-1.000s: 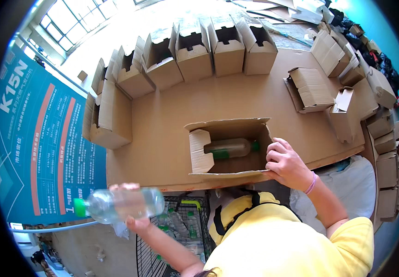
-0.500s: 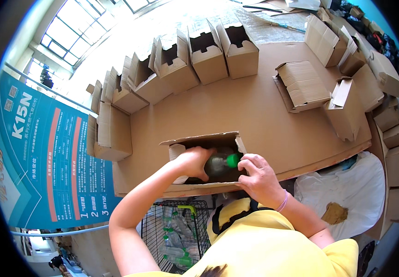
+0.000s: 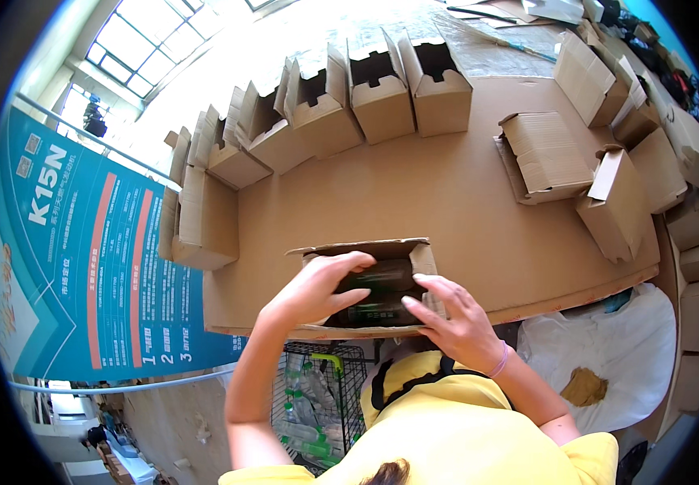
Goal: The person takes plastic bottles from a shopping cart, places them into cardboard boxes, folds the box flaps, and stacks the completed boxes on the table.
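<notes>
An open cardboard box (image 3: 427,260) stands at the table's near edge, its opening facing up. Inside it, see-through plastic bottles (image 3: 388,276) lie on their sides in shadow; how many there are I cannot tell. My left hand (image 3: 315,284) reaches over the box's left side, thumb and fingers spread above the bottles. At the right side my right hand (image 3: 461,325) is over the rim, fingers apart and pointing inward. Neither hand grips a bottle.
A brown cardboard sheet (image 3: 349,194) covers the table. Open boxes (image 3: 382,109) line its far and left edges, and more boxes (image 3: 547,153) sit at right. Below the near edge are a black wire basket (image 3: 359,388) of green-capped bottles and a white sack (image 3: 543,347).
The green-capped bottle held in my left hand now lies down in the box, its cap out of sight. Both hands have opened and let go. The view has shifted slightly.
</notes>
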A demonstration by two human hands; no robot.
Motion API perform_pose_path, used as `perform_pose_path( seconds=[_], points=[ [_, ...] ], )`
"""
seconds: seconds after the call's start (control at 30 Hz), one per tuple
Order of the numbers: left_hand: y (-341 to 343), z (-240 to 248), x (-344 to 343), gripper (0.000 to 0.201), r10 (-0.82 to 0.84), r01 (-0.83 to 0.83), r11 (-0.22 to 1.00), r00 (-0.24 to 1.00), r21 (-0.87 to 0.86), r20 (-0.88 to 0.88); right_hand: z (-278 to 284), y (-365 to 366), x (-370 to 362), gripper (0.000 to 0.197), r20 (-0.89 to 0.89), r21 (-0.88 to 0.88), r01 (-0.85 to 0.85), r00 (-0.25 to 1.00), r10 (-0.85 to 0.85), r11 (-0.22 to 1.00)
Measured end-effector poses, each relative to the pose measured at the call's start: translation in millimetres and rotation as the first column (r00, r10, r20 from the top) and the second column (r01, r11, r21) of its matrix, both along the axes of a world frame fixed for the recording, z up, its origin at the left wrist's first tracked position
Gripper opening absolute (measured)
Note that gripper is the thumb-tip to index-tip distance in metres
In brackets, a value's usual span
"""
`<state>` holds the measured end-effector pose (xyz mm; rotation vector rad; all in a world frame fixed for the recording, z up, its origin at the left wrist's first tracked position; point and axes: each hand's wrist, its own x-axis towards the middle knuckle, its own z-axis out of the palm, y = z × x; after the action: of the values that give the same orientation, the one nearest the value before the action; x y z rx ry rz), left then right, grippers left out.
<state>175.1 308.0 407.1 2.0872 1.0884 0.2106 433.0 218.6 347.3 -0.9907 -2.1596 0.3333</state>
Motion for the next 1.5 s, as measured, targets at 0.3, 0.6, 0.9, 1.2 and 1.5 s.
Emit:
perform_pose_path(
  seconds=[0.3,0.6,0.9,1.2,1.5],
  points=[
    [-104,-37,-76,0.045,0.519,-0.518,0.855,0.852,-0.039,0.06,-41,-11,-1,0.047,-0.048,-0.229,-0.058,0.998,0.049,0.972],
    [-29,-12,-54,0.051,0.449,-0.563,0.583,0.824,0.586,0.345,-51,-6,-49,0.071,-0.366,-0.347,0.279,0.839,-0.404,0.895],
    [-16,-60,-56,0.086,0.111,0.013,0.895,0.962,0.446,-0.25,-82,-28,-51,0.062,-0.535,-0.701,0.13,0.554,-0.638,0.701],
    [-93,-53,-63,0.103,0.173,-0.054,0.889,0.959,0.455,-0.223,-103,20,-67,0.05,-0.591,-0.72,0.112,0.419,-0.689,0.685],
    [-148,-79,-23,0.09,0.681,-0.56,0.652,0.729,0.511,-0.071,-148,129,-154,0.072,-0.751,-0.618,-0.294,0.496,-0.437,0.729]
  ],
)
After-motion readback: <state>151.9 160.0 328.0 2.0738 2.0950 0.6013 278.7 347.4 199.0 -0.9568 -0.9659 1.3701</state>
